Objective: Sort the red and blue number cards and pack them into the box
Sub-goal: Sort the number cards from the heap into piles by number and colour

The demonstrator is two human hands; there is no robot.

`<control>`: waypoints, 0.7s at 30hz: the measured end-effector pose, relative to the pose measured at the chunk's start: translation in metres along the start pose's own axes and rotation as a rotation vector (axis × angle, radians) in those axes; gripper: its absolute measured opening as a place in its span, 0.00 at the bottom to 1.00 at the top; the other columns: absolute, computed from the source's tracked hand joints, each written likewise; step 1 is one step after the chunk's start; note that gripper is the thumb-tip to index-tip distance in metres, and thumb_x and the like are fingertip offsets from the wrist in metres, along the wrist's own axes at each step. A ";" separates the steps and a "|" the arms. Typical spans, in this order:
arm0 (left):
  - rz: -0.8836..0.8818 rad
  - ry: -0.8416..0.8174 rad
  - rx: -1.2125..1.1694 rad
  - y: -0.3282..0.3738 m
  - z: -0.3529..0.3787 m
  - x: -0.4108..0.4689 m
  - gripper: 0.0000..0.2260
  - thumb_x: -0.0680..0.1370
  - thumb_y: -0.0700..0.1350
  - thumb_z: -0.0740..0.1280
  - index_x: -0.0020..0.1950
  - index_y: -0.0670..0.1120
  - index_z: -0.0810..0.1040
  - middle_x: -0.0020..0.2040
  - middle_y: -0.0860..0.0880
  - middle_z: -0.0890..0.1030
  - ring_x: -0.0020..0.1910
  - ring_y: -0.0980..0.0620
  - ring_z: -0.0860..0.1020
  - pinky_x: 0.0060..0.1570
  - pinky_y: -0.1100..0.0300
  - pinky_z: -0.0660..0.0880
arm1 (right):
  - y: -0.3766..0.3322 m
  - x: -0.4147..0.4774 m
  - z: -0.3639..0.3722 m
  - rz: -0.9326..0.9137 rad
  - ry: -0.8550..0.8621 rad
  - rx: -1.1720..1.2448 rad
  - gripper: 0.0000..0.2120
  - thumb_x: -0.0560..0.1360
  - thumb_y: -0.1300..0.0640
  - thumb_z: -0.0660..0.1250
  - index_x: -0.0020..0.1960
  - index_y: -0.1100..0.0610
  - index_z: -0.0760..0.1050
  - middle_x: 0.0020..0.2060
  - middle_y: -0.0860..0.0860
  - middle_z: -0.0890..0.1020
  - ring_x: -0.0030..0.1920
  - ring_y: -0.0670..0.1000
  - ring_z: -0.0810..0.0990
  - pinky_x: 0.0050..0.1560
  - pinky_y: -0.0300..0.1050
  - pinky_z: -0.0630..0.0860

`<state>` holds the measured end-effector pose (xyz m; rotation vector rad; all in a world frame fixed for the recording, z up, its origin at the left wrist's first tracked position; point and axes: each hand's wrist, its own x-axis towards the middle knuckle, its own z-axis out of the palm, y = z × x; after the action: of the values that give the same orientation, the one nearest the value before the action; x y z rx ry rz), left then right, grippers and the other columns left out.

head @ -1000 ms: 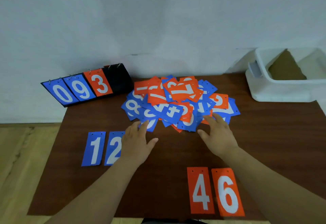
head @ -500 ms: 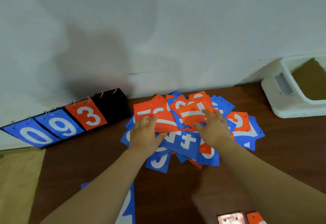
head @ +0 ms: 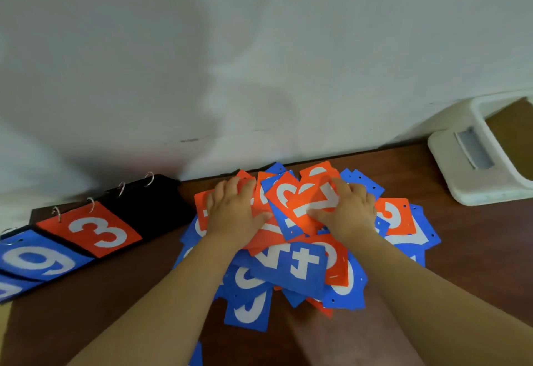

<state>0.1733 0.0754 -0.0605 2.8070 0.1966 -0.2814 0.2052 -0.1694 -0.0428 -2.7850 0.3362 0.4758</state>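
Observation:
A loose pile of red and blue number cards (head: 291, 264) lies in the middle of the brown table (head: 461, 250). My left hand (head: 233, 212) rests flat on red cards at the pile's far left, fingers spread. My right hand (head: 346, 210) lies on a red card with a white 2 (head: 314, 204) near the top of the pile; thumb and fingers touch it, and no lift shows. The white box (head: 473, 175) stands at the far right, partly cut off by the frame. A blue plus card (head: 291, 264) lies on top near me.
A black flip scoreboard (head: 95, 227) showing a red 3 and blue digits leans at the left by the wall. The pale wall (head: 259, 62) runs directly behind the pile. A blue card's corner (head: 197, 355) peeks in at the bottom edge.
Both hands have moved away from me, from the pile's near edge to its far top cards. The view has tilted up, so the sorted cards near me have left the frame.

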 end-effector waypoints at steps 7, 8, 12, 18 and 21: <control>-0.094 0.046 0.048 -0.022 -0.012 -0.001 0.36 0.75 0.70 0.64 0.78 0.55 0.63 0.72 0.47 0.71 0.69 0.43 0.69 0.67 0.43 0.68 | 0.009 0.002 -0.002 0.003 0.072 0.216 0.33 0.73 0.45 0.76 0.74 0.47 0.67 0.69 0.53 0.69 0.65 0.56 0.74 0.62 0.54 0.76; -0.100 0.046 0.042 -0.023 -0.014 -0.004 0.34 0.76 0.69 0.64 0.78 0.54 0.64 0.70 0.47 0.72 0.67 0.43 0.70 0.65 0.44 0.69 | 0.009 0.000 -0.003 0.006 0.076 0.240 0.31 0.75 0.47 0.75 0.74 0.48 0.68 0.68 0.53 0.70 0.63 0.56 0.76 0.59 0.53 0.78; -0.133 0.023 -0.079 -0.026 -0.021 -0.015 0.27 0.79 0.57 0.69 0.76 0.53 0.67 0.66 0.47 0.75 0.64 0.43 0.73 0.63 0.45 0.73 | 0.012 -0.006 -0.010 -0.018 0.111 0.289 0.21 0.79 0.55 0.69 0.71 0.51 0.71 0.67 0.54 0.73 0.58 0.56 0.79 0.52 0.49 0.79; -0.262 0.015 -0.388 -0.021 -0.047 -0.026 0.22 0.81 0.43 0.67 0.74 0.55 0.70 0.58 0.51 0.80 0.54 0.51 0.77 0.55 0.53 0.77 | 0.014 -0.019 -0.030 -0.046 0.111 0.430 0.17 0.81 0.56 0.67 0.69 0.50 0.74 0.64 0.51 0.79 0.59 0.53 0.79 0.54 0.47 0.78; -0.283 0.021 -0.447 -0.021 -0.060 -0.035 0.22 0.81 0.44 0.66 0.75 0.57 0.70 0.61 0.50 0.81 0.55 0.50 0.80 0.56 0.51 0.80 | 0.013 -0.030 -0.045 -0.064 0.118 0.509 0.16 0.81 0.57 0.67 0.68 0.49 0.75 0.60 0.49 0.79 0.53 0.48 0.75 0.51 0.42 0.76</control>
<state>0.1461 0.1111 -0.0032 2.3363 0.5868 -0.2363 0.1871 -0.1905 0.0048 -2.3208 0.3373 0.1762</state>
